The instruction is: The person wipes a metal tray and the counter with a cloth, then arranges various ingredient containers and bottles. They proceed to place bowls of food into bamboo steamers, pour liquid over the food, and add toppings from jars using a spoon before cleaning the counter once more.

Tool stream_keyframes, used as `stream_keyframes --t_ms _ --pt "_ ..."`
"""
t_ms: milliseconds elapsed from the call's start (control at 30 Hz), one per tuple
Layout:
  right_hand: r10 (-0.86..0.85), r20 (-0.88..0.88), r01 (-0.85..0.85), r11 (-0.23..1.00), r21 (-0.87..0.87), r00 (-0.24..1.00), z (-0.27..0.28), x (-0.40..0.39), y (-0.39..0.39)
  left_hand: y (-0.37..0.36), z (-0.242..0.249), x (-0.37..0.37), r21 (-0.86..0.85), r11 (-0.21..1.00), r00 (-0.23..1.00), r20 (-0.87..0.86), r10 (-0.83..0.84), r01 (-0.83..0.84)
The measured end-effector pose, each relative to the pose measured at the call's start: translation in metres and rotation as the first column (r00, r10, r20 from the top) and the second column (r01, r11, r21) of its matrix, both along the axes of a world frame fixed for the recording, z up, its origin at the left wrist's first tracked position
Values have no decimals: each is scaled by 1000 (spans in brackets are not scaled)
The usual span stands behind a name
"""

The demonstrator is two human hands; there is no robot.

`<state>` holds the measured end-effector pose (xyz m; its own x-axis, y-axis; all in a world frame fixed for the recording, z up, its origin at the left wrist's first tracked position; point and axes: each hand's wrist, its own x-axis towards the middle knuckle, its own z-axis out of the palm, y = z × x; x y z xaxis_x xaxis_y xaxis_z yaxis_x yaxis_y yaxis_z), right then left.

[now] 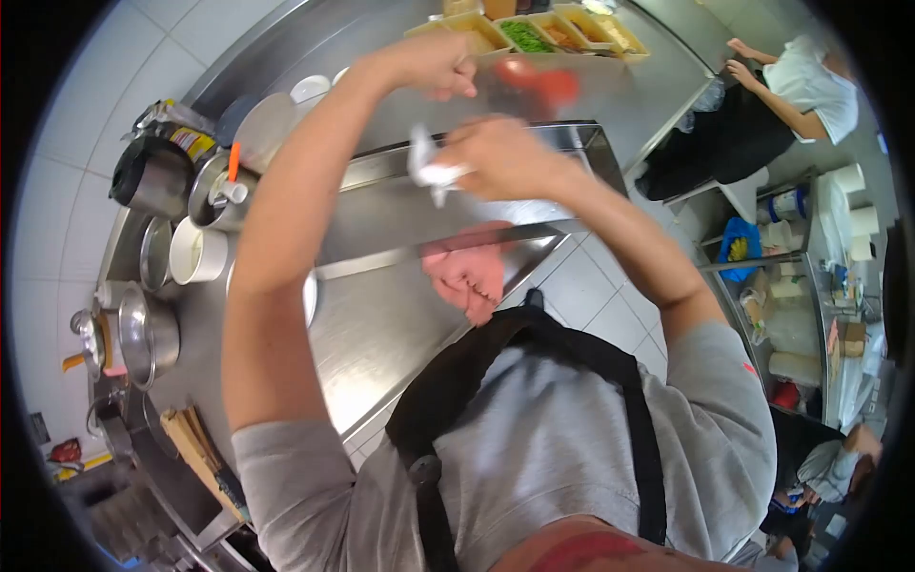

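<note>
My left hand [434, 67] is closed in a loose fist above the back counter, in front of the food tubs; what its fingers hold, if anything, I cannot tell. Just right of it is a red thing [548, 84], smeared by motion. Over the steel basin, my right hand [500, 157] is closed on a crumpled white cloth or paper [429, 167], whose ends stick out to the left. Below this hand, a pink cloth [467, 276] drapes over the front rim of the basin [372, 250].
Pale tubs hold chopped greens [526, 37] and other foods at the back. On the left are a white container [198, 253], a steel bowl [150, 338] and a dark-lidded jug [151, 178]. A person [810, 91] stands at right, above a stocked shelf [762, 262].
</note>
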<state>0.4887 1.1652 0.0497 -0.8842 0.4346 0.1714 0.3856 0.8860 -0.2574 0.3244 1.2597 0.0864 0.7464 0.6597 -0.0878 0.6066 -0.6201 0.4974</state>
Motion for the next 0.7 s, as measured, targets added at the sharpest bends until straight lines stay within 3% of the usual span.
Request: stream_keyframes --t_ms 67,100,133,167,233,267,333,367,400,433,467,500,567,633,700 --pt "-37 -234 -6 984 -179 972 35 79 13 -12 21 0 19 998 998 -15 -60 60" --pt "-260 -341 147 935 -323 904 57 118 3 -23 35 1 72 997 999 -27 -24 26" --pt "-420 -339 232 848 -476 842 73 160 5 -32 47 1 122 992 999 -36 16 -11" --pt "-509 -599 291 856 -428 618 76 189 1 -39 60 2 128 992 999 -32 7 -3" --pt "-527 -764 141 846 -515 371 103 230 7 -51 82 5 342 939 970 -214 119 -40" --pt "-521 -772 144 850 -506 364 105 236 13 -55 84 4 352 935 970 -217 114 -31" --pt "-671 -687 331 739 -587 278 103 248 33 -61 87 3 459 882 979 -110 172 -104" --pt "-657 -715 232 754 -615 240 78 262 68 -67 90 6 463 882 980 -121 160 -87" --pt "-671 -559 461 741 -489 486 61 268 93 -75 92 8 448 871 973 -14 232 -201" --pt "-674 -465 602 733 -319 574 79 216 45 -81 94 11 416 852 947 94 306 -316" --pt "-625 -587 430 781 -453 515 51 199 43 -82 94 13 419 852 948 91 305 -314" --pt "-635 -650 380 772 -509 418 48 179 37 -84 95 12 411 829 925 160 344 -379" --pt "-640 -649 395 766 -507 410 39 188 22 -90 100 10 408 788 887 233 398 -461" --pt "-747 -475 465 663 -587 465 1 217 28 -97 107 9 432 786 892 118 437 -442" --pt "-797 -405 390 582 -714 447 -41 235 32 -101 106 0 412 763 866 193 462 -499"
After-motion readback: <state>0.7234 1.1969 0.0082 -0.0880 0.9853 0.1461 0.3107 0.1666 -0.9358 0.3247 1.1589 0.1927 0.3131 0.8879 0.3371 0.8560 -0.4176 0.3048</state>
